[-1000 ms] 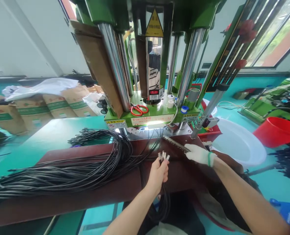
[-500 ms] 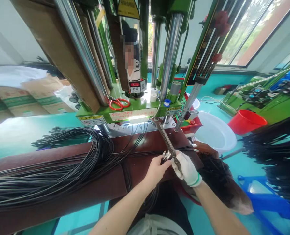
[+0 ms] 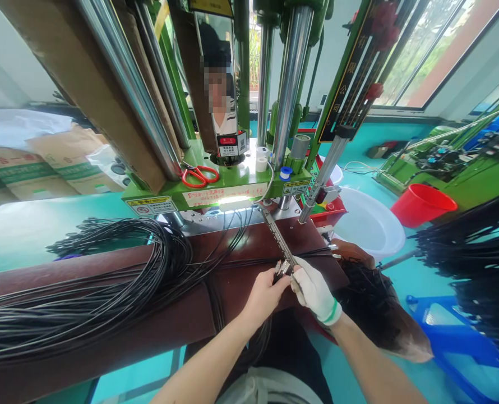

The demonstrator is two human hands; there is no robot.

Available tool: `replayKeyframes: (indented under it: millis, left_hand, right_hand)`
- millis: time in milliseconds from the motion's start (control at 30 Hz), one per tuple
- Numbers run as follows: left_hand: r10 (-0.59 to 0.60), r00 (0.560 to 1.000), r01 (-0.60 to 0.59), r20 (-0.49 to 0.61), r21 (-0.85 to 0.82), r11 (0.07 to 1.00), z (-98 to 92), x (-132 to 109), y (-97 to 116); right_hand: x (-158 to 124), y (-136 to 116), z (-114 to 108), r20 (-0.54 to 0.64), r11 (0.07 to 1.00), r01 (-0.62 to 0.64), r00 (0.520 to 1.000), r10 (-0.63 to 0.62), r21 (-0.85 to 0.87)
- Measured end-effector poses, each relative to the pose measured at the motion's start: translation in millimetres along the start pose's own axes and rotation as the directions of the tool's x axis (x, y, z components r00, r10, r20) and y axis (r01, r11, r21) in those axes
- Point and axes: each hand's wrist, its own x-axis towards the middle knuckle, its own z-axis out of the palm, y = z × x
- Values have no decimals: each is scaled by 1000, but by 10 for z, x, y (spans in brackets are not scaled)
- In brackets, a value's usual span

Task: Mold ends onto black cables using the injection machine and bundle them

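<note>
A narrow metal mold bar (image 3: 280,233) with notches along its length slants from the machine's base down to my hands. Its near end is in my right hand (image 3: 314,292), which wears a white glove with a green cuff edge, fingers closed around it. My bare left hand (image 3: 263,297) is pinched on small shiny metal connectors (image 3: 282,268) beside the bar; my fingers partly cover them. Thin black cables (image 3: 236,238) run over the brown worktop (image 3: 258,238) just beyond my hands.
A green press (image 3: 169,196) stands ahead, with red-handled scissors (image 3: 199,177) and a white tape roll (image 3: 261,164) on it. Bundled black cables (image 3: 106,297) cover the left side. To the right are a white basin (image 3: 369,224), a red bucket (image 3: 424,205) and a blue stool (image 3: 447,336).
The view has shifted slightly, so the press and worktop appear a little further left. Both hands keep their grips, and the connectors sit at nearly the same spot by the bar.
</note>
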Motion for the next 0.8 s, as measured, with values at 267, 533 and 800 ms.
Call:
replayKeyframes:
  millis: [267,533,800]
  left_hand:
    - [108,990,-97,-88,124,988,-91,74,27]
    - [102,994,-96,-24,187,978,-58,58,81]
    - [83,995,-79,-47,88,993,-46,33,66]
  right_hand:
    - [10,-115,-50,11,985,-119,993,118,127]
    - [16,-56,-68,107,993,-95,990,86,77]
    - [-2,14,-9,76,999,-20,997,17,46]
